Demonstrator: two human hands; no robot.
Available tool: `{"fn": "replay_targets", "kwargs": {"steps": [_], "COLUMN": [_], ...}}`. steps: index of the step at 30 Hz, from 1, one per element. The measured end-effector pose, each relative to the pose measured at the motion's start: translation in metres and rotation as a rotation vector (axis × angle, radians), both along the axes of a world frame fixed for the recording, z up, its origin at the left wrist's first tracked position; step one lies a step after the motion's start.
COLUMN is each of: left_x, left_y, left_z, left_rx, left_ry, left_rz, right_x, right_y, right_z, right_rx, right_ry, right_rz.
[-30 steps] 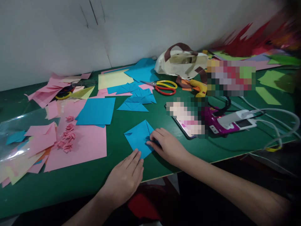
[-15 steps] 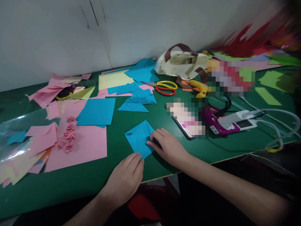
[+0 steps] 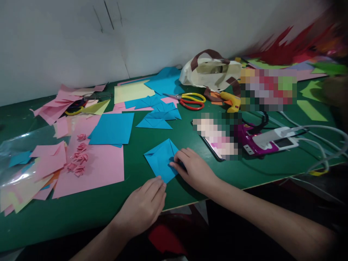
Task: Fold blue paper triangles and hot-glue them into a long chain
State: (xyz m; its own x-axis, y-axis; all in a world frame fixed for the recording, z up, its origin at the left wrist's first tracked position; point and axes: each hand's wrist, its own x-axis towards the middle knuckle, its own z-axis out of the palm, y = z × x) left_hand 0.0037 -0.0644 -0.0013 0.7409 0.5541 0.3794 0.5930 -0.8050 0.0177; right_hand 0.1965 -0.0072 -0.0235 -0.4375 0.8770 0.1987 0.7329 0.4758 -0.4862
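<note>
Blue folded paper (image 3: pixel 161 161) lies on the green table (image 3: pixel 95 206), its right corner under my curled right hand (image 3: pixel 194 168), thumb near fingertips. My left hand (image 3: pixel 145 203) slants in, fingers together at the near corner; remotely, I can't tell whether either pinches.

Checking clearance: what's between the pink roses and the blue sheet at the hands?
Head view: pink sheet, then a strip of green tabletop, up to the blue sheet.

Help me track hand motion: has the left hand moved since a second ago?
Yes, slightly: judged against the green table, the left hand has drawn its fingertips back toward the near edge.
</note>
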Motion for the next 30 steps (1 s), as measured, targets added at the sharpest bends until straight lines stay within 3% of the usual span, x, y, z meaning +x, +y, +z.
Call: {"fn": "replay_targets", "kwargs": {"steps": [5, 23, 30], "left_x": [-0.0064, -0.0019, -0.0024], "left_y": [0.0019, 0.0029, 0.0001], "left_z": [-0.0003, 0.0009, 0.0029], "left_rx": [0.016, -0.035, -0.177], "left_ry": [0.028, 0.054, -0.078], "left_rz": [-0.059, -0.009, 0.044], "right_x": [-0.0004, 0.0, -0.0006], "right_y": [0.0, 0.0001, 0.0001], "right_z": [-0.0005, -0.0014, -0.0007], "right_rx": [0.0, 0.013, 0.011], "right_ry": [-0.015, -0.013, -0.018], "right_rz": [0.0, 0.011, 0.01]}}
